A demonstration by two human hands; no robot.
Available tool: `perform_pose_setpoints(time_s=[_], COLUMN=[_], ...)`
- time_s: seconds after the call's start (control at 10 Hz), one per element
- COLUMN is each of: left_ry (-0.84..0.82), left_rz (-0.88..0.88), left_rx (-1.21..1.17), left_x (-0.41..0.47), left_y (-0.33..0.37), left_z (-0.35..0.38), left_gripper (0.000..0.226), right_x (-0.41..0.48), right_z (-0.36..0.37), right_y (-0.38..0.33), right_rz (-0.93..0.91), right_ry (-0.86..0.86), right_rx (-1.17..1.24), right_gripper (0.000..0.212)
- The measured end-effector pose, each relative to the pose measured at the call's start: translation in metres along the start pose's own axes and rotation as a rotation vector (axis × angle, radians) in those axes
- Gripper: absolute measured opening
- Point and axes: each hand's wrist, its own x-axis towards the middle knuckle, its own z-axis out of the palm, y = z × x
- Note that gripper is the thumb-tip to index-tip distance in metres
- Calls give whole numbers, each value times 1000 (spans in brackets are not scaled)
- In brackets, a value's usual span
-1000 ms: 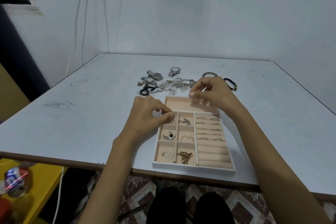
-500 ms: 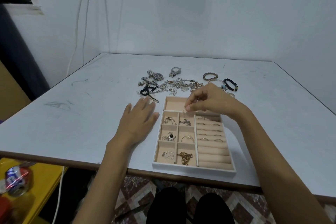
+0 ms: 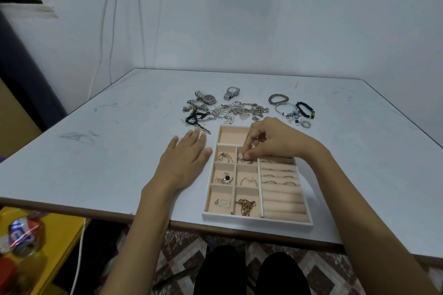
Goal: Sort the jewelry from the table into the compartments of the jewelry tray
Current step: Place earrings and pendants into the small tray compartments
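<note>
A beige jewelry tray [image 3: 257, 221] sits near the table's front edge, with small square compartments on its left and ring rolls on its right. My right hand [image 3: 275, 139] hovers over the upper middle compartment, fingertips pinched on a small silver piece [image 3: 245, 158] that touches the jewelry lying there. My left hand [image 3: 185, 158] rests flat on the table just left of the tray, fingers apart. Behind the tray lies a pile of silver chains and charms [image 3: 239, 110], watches [image 3: 207, 98] and beaded bracelets [image 3: 304, 109].
The table's front edge [image 3: 96, 211] runs close below the tray. A yellow surface with a crushed can [image 3: 22, 235] stands lower left. Cables hang on the wall at the back left. My dark-clothed knees show under the table.
My left hand left the tray and now lies flat on the table. My right hand moved from the tray's far end down to the upper middle compartment with a small piece.
</note>
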Motion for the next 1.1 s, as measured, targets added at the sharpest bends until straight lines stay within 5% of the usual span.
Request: perform_pose_setpoints(time_s=[0.4, 0.6, 0.7, 0.8, 1.1], left_ry=[3, 9, 13, 14, 21], left_rz=[-2, -3, -2, -1, -1], left_rx=[-9, -13, -18, -31, -46], left_x=[1, 0, 0, -1, -2], left_y=[-1, 0, 0, 1, 2], left_z=[1, 1, 0, 0, -2], left_gripper=[55, 55, 55, 55, 54], right_x=[0, -3, -3, -7, -8], right_z=[-5, -31, -40, -39, -35], right_y=[3, 37, 69, 92, 107], right_rz=[4, 183, 427, 580, 507], right_ry=[32, 560, 732, 671, 779], right_rx=[78, 242, 54, -54, -21], right_gripper=[5, 20, 34, 38, 23])
